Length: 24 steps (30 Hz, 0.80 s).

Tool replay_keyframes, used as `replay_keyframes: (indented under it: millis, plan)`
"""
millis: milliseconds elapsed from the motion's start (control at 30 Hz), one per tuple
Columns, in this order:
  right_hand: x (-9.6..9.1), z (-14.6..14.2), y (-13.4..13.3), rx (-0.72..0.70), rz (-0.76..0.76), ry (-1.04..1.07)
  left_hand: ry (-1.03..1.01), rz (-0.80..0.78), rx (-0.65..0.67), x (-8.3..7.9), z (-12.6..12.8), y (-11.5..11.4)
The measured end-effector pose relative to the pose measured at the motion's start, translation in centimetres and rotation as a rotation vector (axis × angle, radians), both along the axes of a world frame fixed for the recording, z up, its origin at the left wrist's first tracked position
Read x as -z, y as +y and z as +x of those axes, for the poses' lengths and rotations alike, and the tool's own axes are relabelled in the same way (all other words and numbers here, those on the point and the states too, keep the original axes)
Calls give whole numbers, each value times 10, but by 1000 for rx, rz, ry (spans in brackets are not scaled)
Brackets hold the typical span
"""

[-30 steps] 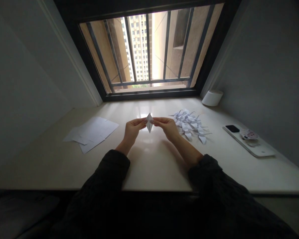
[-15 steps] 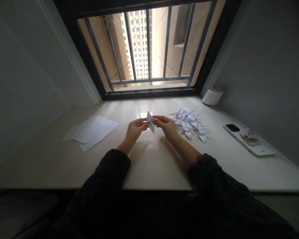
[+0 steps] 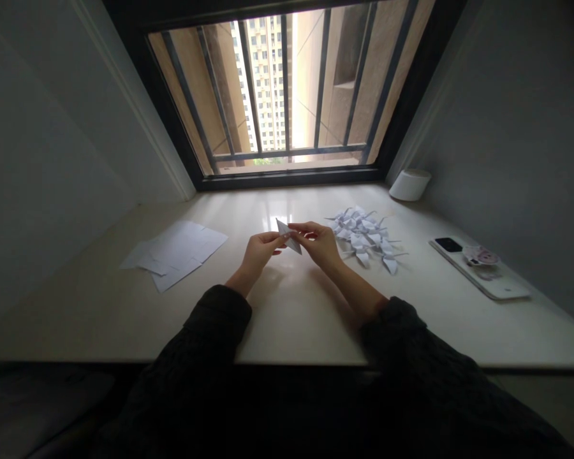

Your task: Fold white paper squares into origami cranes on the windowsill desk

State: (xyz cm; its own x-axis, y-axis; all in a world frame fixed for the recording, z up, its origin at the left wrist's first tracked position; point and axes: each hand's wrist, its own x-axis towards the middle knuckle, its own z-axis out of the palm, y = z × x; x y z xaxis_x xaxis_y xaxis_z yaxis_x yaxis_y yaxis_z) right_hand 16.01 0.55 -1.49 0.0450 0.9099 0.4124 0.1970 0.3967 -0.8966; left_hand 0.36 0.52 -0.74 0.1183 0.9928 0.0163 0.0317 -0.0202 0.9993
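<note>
White folded-paper diamond (image 3: 294, 245) pinched from both sides

And here it is, over the middle of the pale, glossy surface (image 3: 291, 312): the little diamond leans on a slant, upper tip to the left, lower tip to the right! The bare left hand (image 3: 259, 250) has it by thumb and fingers at one side; opposite, the bare right hand (image 3: 323, 244) pinches it too, index finger reaching across the upper side. Thumbs close together there, covering the middle of the paper.

Look just beside the right hand: a cluster of white folded-paper figures (image 3: 360, 234) with thin, pointed ends, heaped on the surface. Out on the left, well apart from the left hand, flat white paper sheets (image 3: 186, 245) overlap. Far right, a white phone (image 3: 500, 288) lies camera side up, a round pinkish attachment (image 3: 481, 256) on its back. Beyond it stands a smooth white rounded object (image 3: 410, 185), and at the back, daylight pours through the dark-framed window (image 3: 270, 89) with its upright bars!
</note>
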Motion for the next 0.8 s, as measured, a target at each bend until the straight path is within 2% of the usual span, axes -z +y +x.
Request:
replay_keyframes:
  millis: [267, 533, 667, 800]
  plan:
    - [-1, -1, -1, -13, 6, 3, -35, -9, -23, 0, 1, 1]
    - [1, -5, -2, -65, -5, 30, -37, 40, -129, 3, 0, 2]
    - [4, -7, 1, -58, -88, 141, -45, 42, -158, 0, 3, 0]
    - [7, -7, 3, -108, -212, 177, -52, 63, -193, -1, 5, 0]
